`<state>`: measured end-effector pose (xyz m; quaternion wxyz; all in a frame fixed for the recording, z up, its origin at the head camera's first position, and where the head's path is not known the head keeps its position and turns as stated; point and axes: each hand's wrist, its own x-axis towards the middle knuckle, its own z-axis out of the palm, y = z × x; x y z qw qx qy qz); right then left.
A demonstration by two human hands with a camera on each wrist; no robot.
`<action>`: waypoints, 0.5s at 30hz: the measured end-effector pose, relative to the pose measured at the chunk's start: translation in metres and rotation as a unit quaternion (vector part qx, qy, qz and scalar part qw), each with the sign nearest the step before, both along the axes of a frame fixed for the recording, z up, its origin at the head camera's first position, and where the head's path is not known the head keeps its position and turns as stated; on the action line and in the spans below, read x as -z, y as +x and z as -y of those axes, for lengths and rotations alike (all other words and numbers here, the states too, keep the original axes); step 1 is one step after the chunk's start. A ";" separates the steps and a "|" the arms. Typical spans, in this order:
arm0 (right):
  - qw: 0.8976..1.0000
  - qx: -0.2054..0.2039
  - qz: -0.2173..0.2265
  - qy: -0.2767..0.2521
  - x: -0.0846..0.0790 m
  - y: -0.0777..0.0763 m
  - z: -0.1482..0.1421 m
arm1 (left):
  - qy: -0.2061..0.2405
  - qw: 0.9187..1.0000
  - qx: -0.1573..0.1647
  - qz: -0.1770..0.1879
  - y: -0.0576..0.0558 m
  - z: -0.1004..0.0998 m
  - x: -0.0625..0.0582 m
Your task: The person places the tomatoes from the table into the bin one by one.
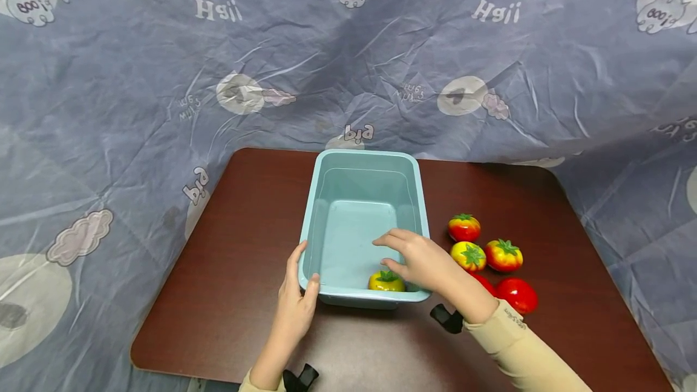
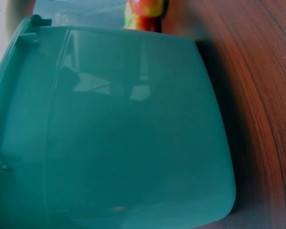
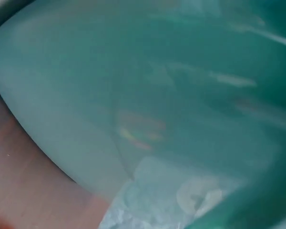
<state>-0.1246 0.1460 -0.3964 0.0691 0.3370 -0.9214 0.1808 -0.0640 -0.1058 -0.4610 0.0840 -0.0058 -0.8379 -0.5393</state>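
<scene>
A light teal plastic bin [image 1: 359,228] stands on the brown table. My left hand [image 1: 294,304] holds its near-left corner, with the thumb at the front rim and the fingers along the left side. Over the bin's near-right part is my right hand [image 1: 419,259], its fingers spread apart and nothing between them. Just below that hand, a glossy yellow tomato [image 1: 385,282] with a green top lies inside the bin by the near wall. The left wrist view is filled by the bin's outer wall [image 2: 133,129]; the right wrist view is blurred, showing mostly teal plastic [image 3: 133,71].
To the right of the bin, several tomatoes lie close together: a red-yellow one [image 1: 464,228], a yellow one [image 1: 468,256], another red-yellow one [image 1: 503,256] and a red one [image 1: 517,295]. My right forearm partly covers this group. Blue-grey printed cloth [image 1: 327,47] hangs behind the table [image 1: 218,271].
</scene>
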 end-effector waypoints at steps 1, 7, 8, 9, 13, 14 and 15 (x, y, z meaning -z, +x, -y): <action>1.000 -0.001 -0.016 -0.020 -0.001 0.000 -0.002 | -0.001 1.000 -0.001 0.001 0.000 0.000 0.000; 0.989 0.025 -0.069 -0.129 -0.011 -0.002 -0.019 | -0.012 1.000 -0.005 0.002 0.000 0.001 0.003; 0.987 0.041 -0.069 -0.141 -0.013 -0.002 -0.024 | -0.013 1.000 -0.006 0.002 0.000 0.001 0.003; 0.984 0.055 -0.072 -0.155 -0.014 -0.002 -0.028 | -0.013 1.000 -0.006 0.002 0.000 0.001 0.003; 0.969 0.122 -0.084 -0.197 -0.017 -0.001 -0.048 | -0.013 1.000 -0.005 0.005 0.001 0.001 0.002; 0.965 0.140 -0.089 -0.201 -0.016 -0.001 -0.054 | -0.013 1.000 -0.005 0.004 0.000 0.001 0.002; 0.962 0.158 -0.089 -0.203 -0.015 -0.001 -0.060 | -0.013 1.000 -0.003 0.004 0.000 0.001 0.002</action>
